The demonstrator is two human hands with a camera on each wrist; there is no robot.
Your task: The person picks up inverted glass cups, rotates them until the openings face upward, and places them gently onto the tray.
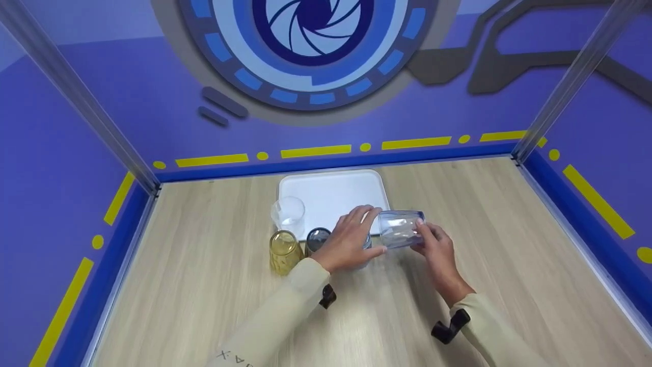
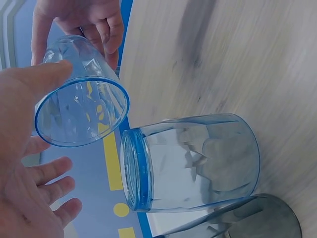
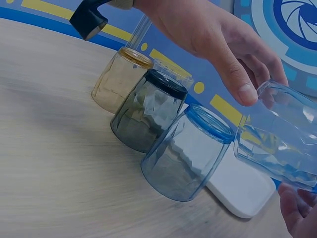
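Note:
A light-blue clear cup (image 1: 400, 230) is held in the air, lying sideways with its mouth toward the left. My right hand (image 1: 439, 251) pinches its base end between thumb and fingers. At the mouth end is my left hand (image 1: 349, 242), its thumb by the rim and its other fingers spread loosely, not curled round the cup. Below, a second blue cup (image 3: 185, 156) stands upside down on the table, mostly hidden by the left hand in the head view. Beside it in a row are an upside-down dark grey cup (image 3: 148, 114) and an amber cup (image 1: 285, 251).
A white tray (image 1: 336, 191) lies behind the cups. By its left front corner is a colourless clear cup (image 1: 290, 211). The wooden table (image 1: 204, 295) is enclosed by blue-purple printed walls (image 1: 127, 102) at the back and both sides.

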